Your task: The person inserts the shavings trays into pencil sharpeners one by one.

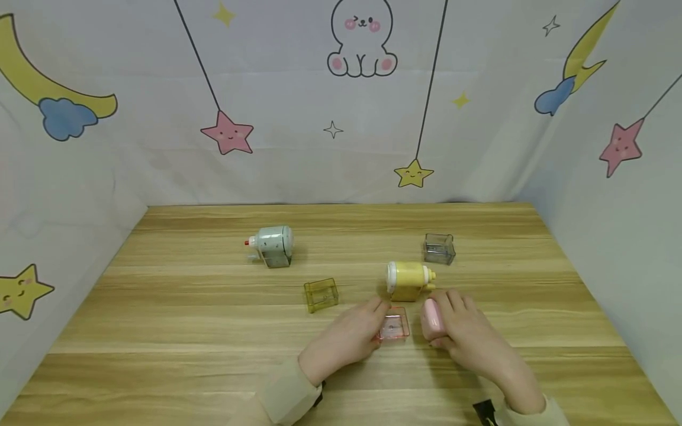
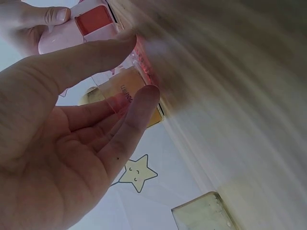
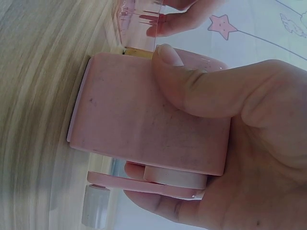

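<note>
The left hand (image 1: 346,334) has thumb and fingers curved about the left side of a clear pink tray (image 1: 395,326), apparently holding it lightly; the right hand (image 1: 471,331), just right of that tray, grips a pink sharpener (image 3: 148,110) with the thumb on one side and fingers wrapped round toward the crank (image 3: 122,180). The likeliest trouble is a slip on the sharpener's smooth shell, or the crank, which juts from the side away from the tray, catching the fingers if the grip shifts. The tray looks light, so a knock from the sharpener could skid or tilt it out of the left hand. Just beyond the tray stands a yellow sharpener (image 1: 409,275), close enough to be toppled by either hand reaching forward. Farther out, a yellow tray (image 1: 322,296) lies left of the pink tray, a grey tray (image 1: 439,249) beyond and to its right, and a pale blue-green sharpener (image 1: 273,244) far to its left, all on the wooden counter (image 1: 186,367). As for writing, the left wrist view shows small dark lettering (image 2: 125,93), turned sideways and apparently on the yellow sharpener's front, too blurred to read surely; no brand can be made out elsewhere.
</note>
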